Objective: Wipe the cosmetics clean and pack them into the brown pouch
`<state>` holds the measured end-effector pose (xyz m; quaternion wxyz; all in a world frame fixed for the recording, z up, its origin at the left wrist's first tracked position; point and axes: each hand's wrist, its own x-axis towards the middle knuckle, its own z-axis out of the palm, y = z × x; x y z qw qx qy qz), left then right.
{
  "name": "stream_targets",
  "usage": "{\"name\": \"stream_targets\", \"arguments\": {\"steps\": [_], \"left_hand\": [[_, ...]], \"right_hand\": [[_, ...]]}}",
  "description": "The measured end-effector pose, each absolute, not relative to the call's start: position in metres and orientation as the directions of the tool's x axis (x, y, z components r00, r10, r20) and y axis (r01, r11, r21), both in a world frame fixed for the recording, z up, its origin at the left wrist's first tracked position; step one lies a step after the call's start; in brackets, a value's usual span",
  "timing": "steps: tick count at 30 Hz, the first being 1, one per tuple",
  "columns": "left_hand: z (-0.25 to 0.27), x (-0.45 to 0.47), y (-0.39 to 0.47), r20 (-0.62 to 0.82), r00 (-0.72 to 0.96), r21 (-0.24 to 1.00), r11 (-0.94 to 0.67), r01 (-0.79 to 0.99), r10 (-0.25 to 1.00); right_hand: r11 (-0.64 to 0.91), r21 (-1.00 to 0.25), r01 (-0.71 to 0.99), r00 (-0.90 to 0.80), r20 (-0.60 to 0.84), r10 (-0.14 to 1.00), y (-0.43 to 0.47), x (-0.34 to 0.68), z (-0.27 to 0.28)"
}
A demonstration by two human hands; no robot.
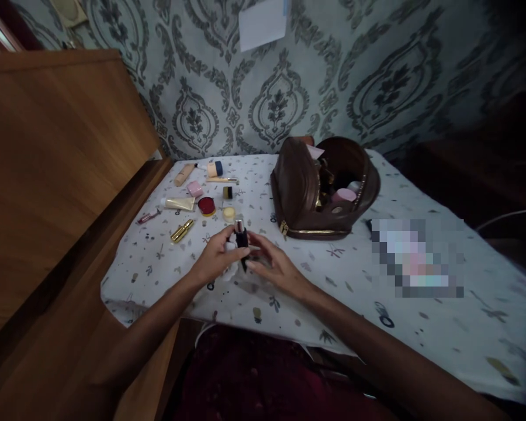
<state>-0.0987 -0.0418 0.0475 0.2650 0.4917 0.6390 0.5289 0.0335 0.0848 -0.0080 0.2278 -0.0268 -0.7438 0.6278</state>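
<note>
Above the near part of the table, my left hand point(219, 255) is closed round a small dark bottle point(242, 241) with a shiny silver top, held upright. Something white, perhaps a tissue point(230, 270), shows under the same hand. From the other side, my right hand point(277, 264) grips the bottle's dark lower part between thumb and fingers. Just beyond sit a small round cream-coloured jar point(229, 213) and a red round tin point(206, 206). A gold lipstick tube point(183, 231) lies to the left of my left hand.
A brown zip bag point(298, 181) stands open at the back right, with a pink item point(345, 195) inside. Further left lie a cream tube point(179, 203), a pink block point(195, 188) and several cosmetics. A blurred flat object point(416, 257) lies right. A wooden panel point(61, 146) borders the left.
</note>
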Motion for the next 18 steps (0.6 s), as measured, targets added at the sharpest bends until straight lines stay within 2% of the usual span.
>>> {"name": "stream_targets", "arguments": {"steps": [2, 4, 6, 9, 13, 15, 18], "left_hand": [[0.045, -0.09, -0.038, 0.165, -0.45, 0.967, -0.054, 0.25, 0.878], [0.043, -0.087, -0.036, 0.152, -0.508, 0.972, -0.034, 0.235, 0.848], [0.043, -0.09, -0.037, 0.181, -0.565, 0.965, -0.035, 0.259, 0.805], [0.045, -0.104, -0.042, 0.239, -0.632, 0.95, -0.043, 0.309, 0.737], [0.051, -0.124, -0.048, 0.227, -0.61, 0.92, 0.038, 0.39, 0.76], [0.053, -0.132, -0.05, 0.245, -0.553, 0.882, 0.054, 0.468, 0.797], [0.049, -0.14, -0.051, 0.263, -0.459, 0.839, 0.034, 0.542, 0.848]], "right_hand": [[0.132, -0.967, -0.217, -0.936, 0.244, 0.252, 0.083, 0.033, -0.006], [0.086, -0.983, -0.163, -0.956, 0.179, 0.23, 0.083, 0.032, -0.006], [0.093, -0.988, -0.121, -0.956, 0.141, 0.258, 0.085, 0.032, -0.005], [0.183, -0.976, -0.12, -0.923, 0.178, 0.342, 0.089, 0.034, 0.0], [0.218, -0.973, -0.081, -0.9, 0.165, 0.404, 0.092, 0.036, 0.01], [0.148, -0.987, -0.055, -0.902, 0.113, 0.416, 0.094, 0.037, 0.011], [-0.062, -0.998, -0.009, -0.919, -0.016, 0.395, 0.097, 0.035, 0.009]]}}
